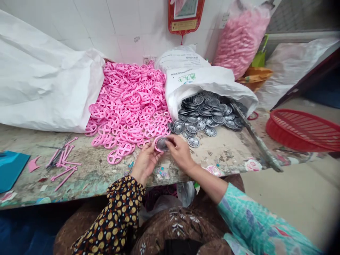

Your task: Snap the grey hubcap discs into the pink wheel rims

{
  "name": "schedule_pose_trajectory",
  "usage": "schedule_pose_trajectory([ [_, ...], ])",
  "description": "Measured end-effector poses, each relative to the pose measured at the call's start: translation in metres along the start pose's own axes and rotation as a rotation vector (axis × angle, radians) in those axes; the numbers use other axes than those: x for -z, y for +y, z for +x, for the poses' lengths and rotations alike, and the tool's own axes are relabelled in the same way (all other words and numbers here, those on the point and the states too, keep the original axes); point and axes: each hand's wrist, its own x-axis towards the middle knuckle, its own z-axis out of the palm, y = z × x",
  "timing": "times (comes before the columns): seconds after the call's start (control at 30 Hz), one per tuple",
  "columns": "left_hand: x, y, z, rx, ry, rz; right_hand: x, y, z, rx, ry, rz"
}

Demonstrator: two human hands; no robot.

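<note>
My left hand (147, 160) is closed on a pink plastic wheel ring, its rim showing around a grey wheel disc (161, 144). Fingers of my right hand (180, 150) pinch that grey disc at its right edge, against the pink ring. Whether the disc is seated in the ring I cannot tell. Behind my hands lies a big heap of pink wheel rings (132, 102) with crossed spokes. Grey discs (198, 117) spill from the mouth of a white woven sack (212, 78) to the right of the heap.
A white sack (47, 81) lies at the left. Pink rods (63, 159) and a teal sheet (12, 170) rest on the worn table (90, 177). A metal bar (255, 136) slants over the right edge, near a red basket (300, 131). A bag of pink parts (240, 39) stands behind.
</note>
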Motion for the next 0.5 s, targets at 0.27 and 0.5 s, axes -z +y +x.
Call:
schedule_pose_trajectory([
  [0.27, 0.002, -0.004, -0.040, -0.020, 0.004, 0.037, 0.004, -0.024, -0.020, -0.076, -0.244, 0.080],
  [0.5, 0.006, -0.007, -0.057, -0.028, 0.055, 0.257, 0.001, -0.024, -0.041, -0.266, -0.308, 0.190],
])
